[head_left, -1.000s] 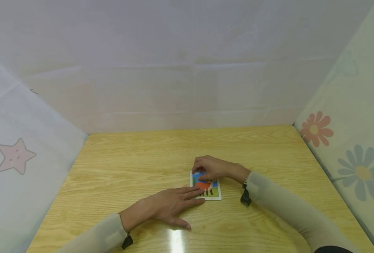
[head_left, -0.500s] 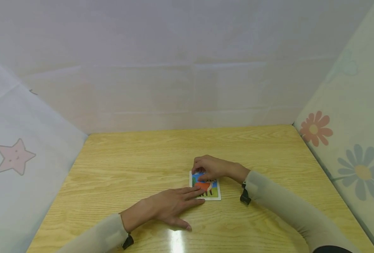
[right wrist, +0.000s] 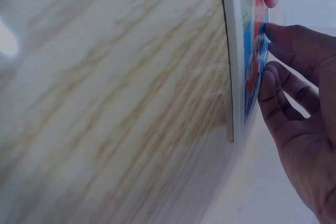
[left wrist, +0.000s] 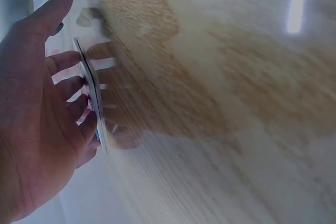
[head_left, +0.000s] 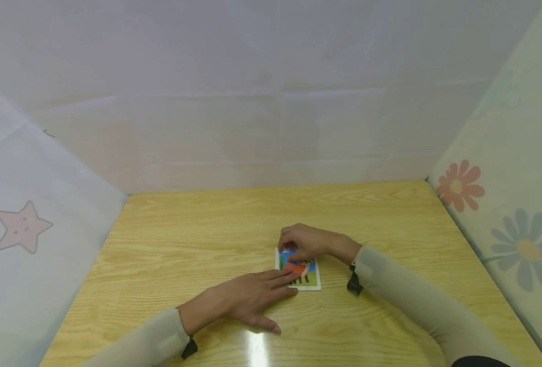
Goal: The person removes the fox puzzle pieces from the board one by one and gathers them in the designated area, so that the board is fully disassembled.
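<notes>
A small flat picture puzzle with a white border lies on the wooden table; an orange animal stands on green under blue sky. My left hand lies spread with its fingertips over the lower left of the picture, thumb out on the wood. At the upper left corner, my right hand has bent fingers, with thumb and fingertips on the blue part. From the right wrist, the thumb and fingers appear set apart on the picture surface. The left wrist view shows the puzzle's thin edge beyond the left fingers.
The wooden table extends around the puzzle on all sides. A pale cloth wall rises behind it, with printed side cloths at left and right. A bright light reflection shows near the front.
My left hand has shifted very slightly to the right over the picture. The right hand stays at the upper left of the puzzle, almost still.
</notes>
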Motion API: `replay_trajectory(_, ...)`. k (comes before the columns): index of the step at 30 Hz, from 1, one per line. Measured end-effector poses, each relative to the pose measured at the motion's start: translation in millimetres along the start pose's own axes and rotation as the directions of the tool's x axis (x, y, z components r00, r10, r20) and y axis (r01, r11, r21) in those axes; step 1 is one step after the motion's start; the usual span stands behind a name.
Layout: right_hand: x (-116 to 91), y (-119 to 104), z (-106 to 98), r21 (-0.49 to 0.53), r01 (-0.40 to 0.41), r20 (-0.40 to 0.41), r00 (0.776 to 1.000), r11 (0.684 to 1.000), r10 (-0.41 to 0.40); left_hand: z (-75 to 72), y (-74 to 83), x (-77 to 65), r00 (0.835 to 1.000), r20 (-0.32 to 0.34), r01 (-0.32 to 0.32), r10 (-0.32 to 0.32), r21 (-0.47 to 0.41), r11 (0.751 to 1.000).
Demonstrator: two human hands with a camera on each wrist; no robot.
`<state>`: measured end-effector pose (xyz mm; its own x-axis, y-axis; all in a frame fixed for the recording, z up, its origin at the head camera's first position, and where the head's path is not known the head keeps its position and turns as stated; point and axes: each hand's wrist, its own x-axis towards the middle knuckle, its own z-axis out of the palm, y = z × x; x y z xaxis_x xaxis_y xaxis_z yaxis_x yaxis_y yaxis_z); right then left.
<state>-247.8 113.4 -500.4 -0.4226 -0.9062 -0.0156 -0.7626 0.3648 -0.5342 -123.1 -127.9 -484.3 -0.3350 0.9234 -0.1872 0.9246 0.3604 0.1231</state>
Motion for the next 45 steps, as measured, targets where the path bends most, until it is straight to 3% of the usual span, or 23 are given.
replay_trajectory(22, 1.8, 6.8, -5.3, 0.058, 0.043, 0.006, 0.999, 0.997, -0.043, -1.8, 0.8, 2.0, 1.000, 0.022, -0.001, 0.001, -0.007, 1.000)
replay_trajectory(45, 6.9, 7.8, -8.7, 0.038, 0.043, 0.059, 0.997, 0.998, -0.045, 0.1, 0.8, 1.8, 1.000, 0.029, 0.003, -0.003, 0.007, 1.000)
